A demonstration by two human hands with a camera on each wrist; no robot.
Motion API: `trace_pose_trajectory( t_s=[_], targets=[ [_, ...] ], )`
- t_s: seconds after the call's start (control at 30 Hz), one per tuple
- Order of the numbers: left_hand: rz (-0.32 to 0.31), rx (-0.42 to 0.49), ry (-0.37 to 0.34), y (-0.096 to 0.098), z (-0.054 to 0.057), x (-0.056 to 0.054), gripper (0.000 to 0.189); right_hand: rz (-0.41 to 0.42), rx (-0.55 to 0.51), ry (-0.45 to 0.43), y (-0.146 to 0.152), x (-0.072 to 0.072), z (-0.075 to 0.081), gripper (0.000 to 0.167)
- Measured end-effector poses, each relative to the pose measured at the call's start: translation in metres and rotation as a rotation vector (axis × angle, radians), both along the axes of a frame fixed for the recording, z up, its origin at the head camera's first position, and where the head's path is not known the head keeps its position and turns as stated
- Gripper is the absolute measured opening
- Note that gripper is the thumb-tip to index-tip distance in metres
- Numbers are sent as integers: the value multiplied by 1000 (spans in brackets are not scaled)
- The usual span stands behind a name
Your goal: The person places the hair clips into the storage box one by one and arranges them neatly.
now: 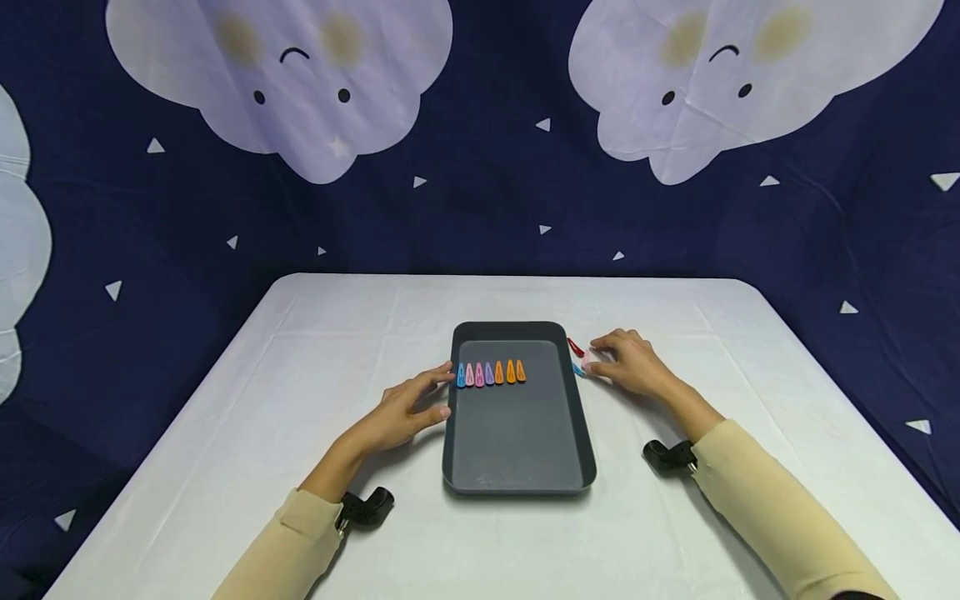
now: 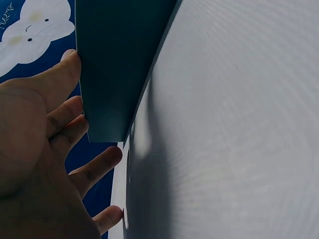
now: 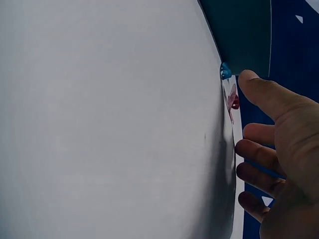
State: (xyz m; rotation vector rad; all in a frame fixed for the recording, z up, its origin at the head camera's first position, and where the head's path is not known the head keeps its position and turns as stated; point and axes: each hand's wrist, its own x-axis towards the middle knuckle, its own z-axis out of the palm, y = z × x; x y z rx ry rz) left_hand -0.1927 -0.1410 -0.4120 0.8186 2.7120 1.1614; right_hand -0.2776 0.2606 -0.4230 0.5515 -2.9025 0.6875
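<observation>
Inside a dark grey tray [image 1: 517, 442], several snap hair clips [image 1: 489, 373] form a row: blue, pink, purple and orange, side by side near the left wall. My left hand [image 1: 405, 412] is at the tray's left side, fingers spread and fingertips at the rim. Just outside the right wall lie a red hair clip [image 1: 575, 347], a pink hair clip [image 1: 587, 359] and a blue hair clip [image 3: 226, 70]. Over these reaches my right hand [image 1: 630, 362], thumb and fingers apart around the pink one. In the right wrist view, no grip on a clip shows.
A white cloth covers the table [image 1: 337, 333]. Behind it hangs a navy curtain [image 1: 480, 225] with clouds and small white triangles. A black camera mount [image 1: 367, 508] sits on the left wrist, another mount [image 1: 667, 457] on the right.
</observation>
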Motion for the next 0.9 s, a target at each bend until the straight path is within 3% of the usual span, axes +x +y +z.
trace_pose_trajectory(
  t_s=[0.9],
  targets=[
    [-2, 1, -3, 1, 1, 1, 50, -5, 33, 43, -5, -5, -6, 48]
  ],
)
